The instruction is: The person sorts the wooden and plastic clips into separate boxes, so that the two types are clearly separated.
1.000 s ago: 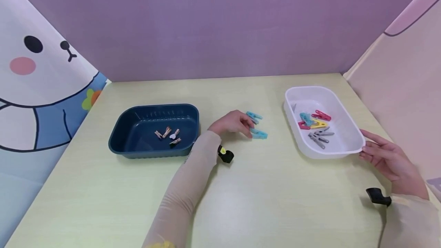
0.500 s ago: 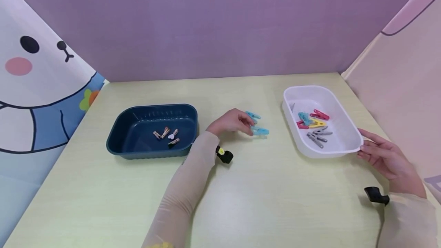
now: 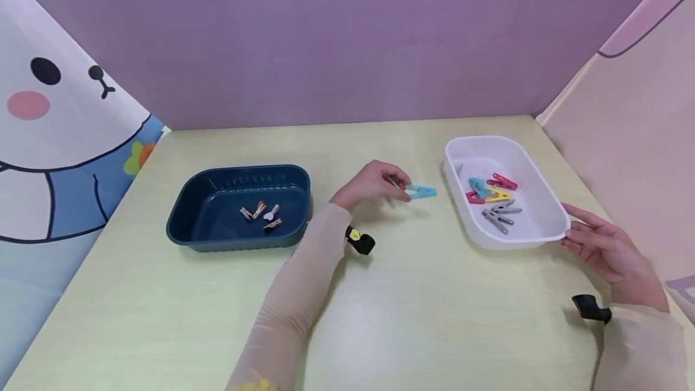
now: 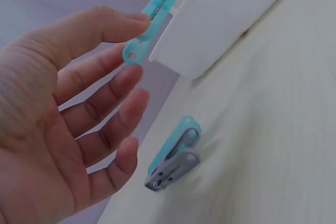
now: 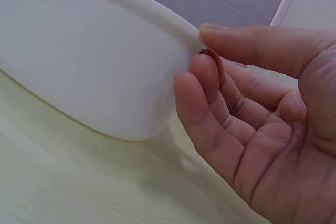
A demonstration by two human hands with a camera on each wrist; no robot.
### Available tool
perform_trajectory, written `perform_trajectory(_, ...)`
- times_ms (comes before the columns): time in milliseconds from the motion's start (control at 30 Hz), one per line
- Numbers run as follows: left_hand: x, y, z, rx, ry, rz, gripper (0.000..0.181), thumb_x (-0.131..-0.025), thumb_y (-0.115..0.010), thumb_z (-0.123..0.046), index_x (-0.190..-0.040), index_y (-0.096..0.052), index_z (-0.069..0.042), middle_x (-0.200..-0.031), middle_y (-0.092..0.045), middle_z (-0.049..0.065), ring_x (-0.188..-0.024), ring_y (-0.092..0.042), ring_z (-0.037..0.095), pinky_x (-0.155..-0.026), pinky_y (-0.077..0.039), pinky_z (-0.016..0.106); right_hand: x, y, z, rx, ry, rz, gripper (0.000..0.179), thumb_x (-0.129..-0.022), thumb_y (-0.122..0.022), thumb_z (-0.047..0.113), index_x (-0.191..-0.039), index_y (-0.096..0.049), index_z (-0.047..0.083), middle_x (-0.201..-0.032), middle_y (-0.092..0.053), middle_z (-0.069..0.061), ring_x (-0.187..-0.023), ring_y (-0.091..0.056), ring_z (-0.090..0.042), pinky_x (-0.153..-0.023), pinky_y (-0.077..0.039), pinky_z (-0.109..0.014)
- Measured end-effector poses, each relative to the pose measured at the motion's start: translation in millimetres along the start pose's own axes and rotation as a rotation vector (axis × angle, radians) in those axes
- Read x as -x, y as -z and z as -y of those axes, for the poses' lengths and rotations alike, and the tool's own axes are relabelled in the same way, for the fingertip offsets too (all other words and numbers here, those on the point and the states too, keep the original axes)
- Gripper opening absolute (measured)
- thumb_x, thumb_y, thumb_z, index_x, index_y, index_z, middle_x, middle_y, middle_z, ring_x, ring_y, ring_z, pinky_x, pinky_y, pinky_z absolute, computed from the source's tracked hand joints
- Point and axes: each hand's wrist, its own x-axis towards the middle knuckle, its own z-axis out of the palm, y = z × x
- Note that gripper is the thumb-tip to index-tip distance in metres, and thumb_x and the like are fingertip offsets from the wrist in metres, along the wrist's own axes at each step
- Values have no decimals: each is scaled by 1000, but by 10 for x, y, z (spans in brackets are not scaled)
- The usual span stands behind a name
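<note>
My left hand point(image 3: 374, 184) pinches a light blue clothespin point(image 3: 422, 192) between thumb and forefinger, above the table and left of the white plastic basin point(image 3: 472, 231). Below that hand, a second light blue clothespin point(image 4: 170, 139) and a grey clothespin point(image 4: 176, 169) lie together on the table; in the head view the hand mostly hides them. My right hand point(image 3: 613, 252) holds the basin's near right corner, thumb at the rim and fingers bent beneath it. Inside the basin are red clothespins point(image 3: 502, 181), a yellow clothespin point(image 3: 498, 195), a blue one point(image 3: 479, 186) and several grey clothespins point(image 3: 495, 221).
A dark blue basin point(image 3: 187, 222) stands to the left, close by the left forearm, with several small wooden clothespins point(image 3: 259, 209) in it. The pale table point(image 3: 434, 312) meets a purple backdrop point(image 3: 347, 41) at the back and printed panels on both sides.
My left hand has lifted the light blue clothespin off the table and moved it up and right toward the white basin. The right hand stays at the basin's corner.
</note>
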Motion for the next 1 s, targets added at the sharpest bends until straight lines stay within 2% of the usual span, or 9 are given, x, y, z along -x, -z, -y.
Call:
perform_trajectory(300, -131, -20, -90, 31, -10, -68, 26, -78, -85, -11, -103, -76, -9, -94, -70, 0, -84, -62, 17, -70, -50, 24, 2, -2, 8, 7, 2, 2, 55, -97, -18, -24, -143, -44, -10, -119, -62, -32, -103, -67, -39, -90, -54, -41)
perform_trajectory(600, -241, -65, -185, 85, -17, -151, 21, -78, -87, -16, -96, -77, -14, -92, -71, -1, -83, -60, 18, -70, -50, 28, 7, -7, 12, 6, -2, 3, 54, -97, -20, -24, -142, -45, -10, -120, -62, -32, -103, -67, -40, -91, -54, -42)
perform_trajectory(833, -343, -98, -279, 114, -7, -151, 24, -78, -86, -19, -100, -77, -15, -92, -70, -2, -84, -59, 16, -72, -48, 26, 8, -20, 2, 10, -3, -14, 55, -96, -19, -25, -141, -47, -10, -119, -63, -31, -102, -68, -38, -90, -55, -41)
perform_trajectory(1000, -426, -141, -356, 107, -24, -161, 28, -79, -85, -19, -105, -76, -13, -94, -69, -2, -86, -59, 14, -72, -49, 24, 4, -27, -3, 21, -3, -25, 55, -96, -20, -25, -141, -47, -10, -118, -63, -30, -101, -68, -38, -89, -55, -40)
